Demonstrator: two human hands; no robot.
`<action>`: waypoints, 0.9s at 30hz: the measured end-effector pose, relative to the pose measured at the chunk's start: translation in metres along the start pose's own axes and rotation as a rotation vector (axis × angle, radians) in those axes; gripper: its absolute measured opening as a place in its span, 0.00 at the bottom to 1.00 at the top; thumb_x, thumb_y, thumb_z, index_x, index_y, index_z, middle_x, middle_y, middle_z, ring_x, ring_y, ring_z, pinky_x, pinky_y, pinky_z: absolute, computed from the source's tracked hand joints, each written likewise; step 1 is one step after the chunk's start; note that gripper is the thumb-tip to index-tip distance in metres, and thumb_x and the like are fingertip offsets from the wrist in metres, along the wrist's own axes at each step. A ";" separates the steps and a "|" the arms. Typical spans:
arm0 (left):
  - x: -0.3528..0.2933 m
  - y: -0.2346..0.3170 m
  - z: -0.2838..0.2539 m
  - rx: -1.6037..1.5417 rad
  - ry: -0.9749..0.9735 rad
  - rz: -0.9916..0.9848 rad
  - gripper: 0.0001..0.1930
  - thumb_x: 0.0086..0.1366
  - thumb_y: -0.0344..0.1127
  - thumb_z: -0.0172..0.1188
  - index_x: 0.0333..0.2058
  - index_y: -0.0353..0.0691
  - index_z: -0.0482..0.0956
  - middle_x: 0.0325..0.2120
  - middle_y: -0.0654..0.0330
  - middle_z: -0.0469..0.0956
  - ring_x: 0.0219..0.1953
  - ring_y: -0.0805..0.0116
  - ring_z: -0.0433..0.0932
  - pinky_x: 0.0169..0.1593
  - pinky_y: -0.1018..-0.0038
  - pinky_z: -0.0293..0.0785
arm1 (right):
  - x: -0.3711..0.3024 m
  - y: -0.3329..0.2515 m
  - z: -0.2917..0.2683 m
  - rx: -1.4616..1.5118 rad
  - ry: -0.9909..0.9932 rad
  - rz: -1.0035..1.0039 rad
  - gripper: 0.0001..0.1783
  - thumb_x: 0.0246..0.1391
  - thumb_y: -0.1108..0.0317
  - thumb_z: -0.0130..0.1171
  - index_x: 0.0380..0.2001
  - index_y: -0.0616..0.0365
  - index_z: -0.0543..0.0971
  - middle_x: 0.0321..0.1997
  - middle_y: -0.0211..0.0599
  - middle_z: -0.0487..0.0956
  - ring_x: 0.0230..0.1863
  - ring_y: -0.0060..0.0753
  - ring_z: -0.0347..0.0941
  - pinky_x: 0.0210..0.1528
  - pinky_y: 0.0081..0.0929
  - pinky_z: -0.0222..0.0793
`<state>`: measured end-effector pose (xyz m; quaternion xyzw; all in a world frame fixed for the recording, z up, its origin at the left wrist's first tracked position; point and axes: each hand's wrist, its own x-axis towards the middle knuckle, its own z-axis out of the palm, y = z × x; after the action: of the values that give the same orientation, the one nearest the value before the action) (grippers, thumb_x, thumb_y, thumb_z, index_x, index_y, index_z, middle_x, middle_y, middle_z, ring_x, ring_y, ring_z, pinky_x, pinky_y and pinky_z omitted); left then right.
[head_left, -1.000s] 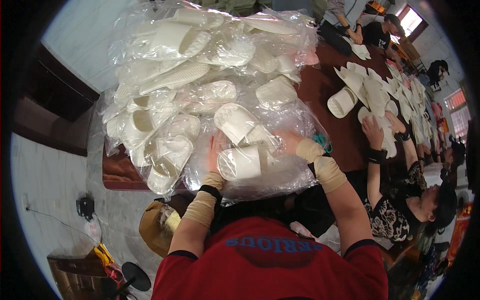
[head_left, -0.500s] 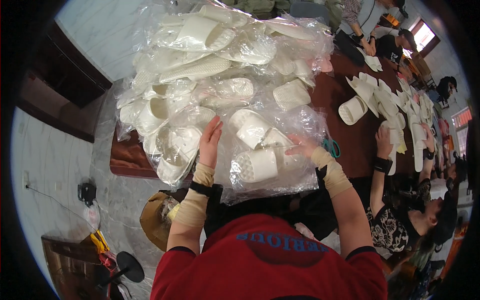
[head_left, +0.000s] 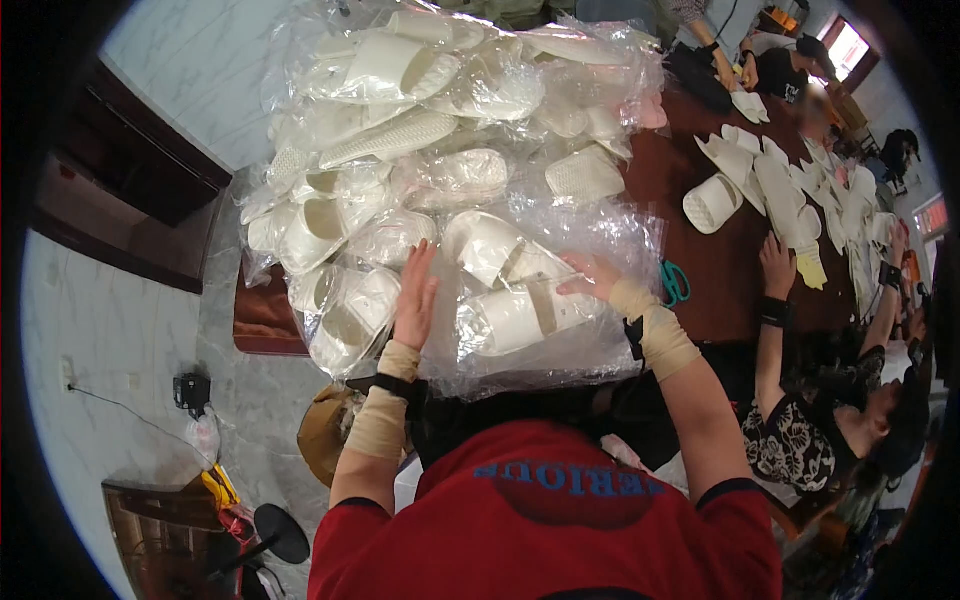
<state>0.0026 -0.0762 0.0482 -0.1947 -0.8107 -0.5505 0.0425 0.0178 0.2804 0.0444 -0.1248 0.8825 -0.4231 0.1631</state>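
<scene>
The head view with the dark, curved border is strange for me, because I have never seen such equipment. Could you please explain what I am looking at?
There is no robot here: these are a person's bare hands. A wide fisheye camera on the person's head looks down, so straight edges bend near the rim, and the picture's left is the person's left.

On the dark red-brown table lies a heap of white slippers in clear plastic. Nearest the person is a pair of white slippers under clear plastic. The left hand lies flat-fingered at its left; the right hand has its fingers at its right end. Whether it grips anything is unclear. Further right are teal handles, loose slippers and a co-worker's hand.
</scene>
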 end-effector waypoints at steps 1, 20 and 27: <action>-0.009 -0.004 0.005 0.164 -0.033 -0.007 0.24 0.71 0.34 0.46 0.64 0.41 0.62 0.67 0.52 0.56 0.70 0.52 0.50 0.70 0.64 0.48 | 0.001 -0.006 0.002 -0.105 0.025 -0.017 0.38 0.47 0.49 0.67 0.59 0.54 0.71 0.52 0.55 0.76 0.55 0.55 0.71 0.57 0.40 0.64; -0.010 -0.035 0.032 0.805 -0.089 0.106 0.28 0.67 0.38 0.52 0.65 0.52 0.60 0.70 0.56 0.49 0.71 0.48 0.46 0.71 0.58 0.48 | -0.231 -0.102 -0.146 0.359 0.803 0.060 0.30 0.48 0.75 0.65 0.57 0.64 0.71 0.56 0.36 0.74 0.55 0.28 0.70 0.59 0.27 0.65; -0.008 -0.033 0.035 0.772 -0.113 0.098 0.28 0.67 0.37 0.53 0.65 0.49 0.61 0.70 0.55 0.49 0.71 0.47 0.45 0.71 0.56 0.46 | -0.098 -0.045 -0.025 -0.034 0.437 0.088 0.31 0.49 0.61 0.67 0.57 0.52 0.73 0.51 0.46 0.78 0.54 0.43 0.74 0.54 0.33 0.69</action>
<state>0.0026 -0.0570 0.0033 -0.2329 -0.9490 -0.1907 0.0940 0.1017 0.3062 0.1122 0.0057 0.9085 -0.4176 -0.0159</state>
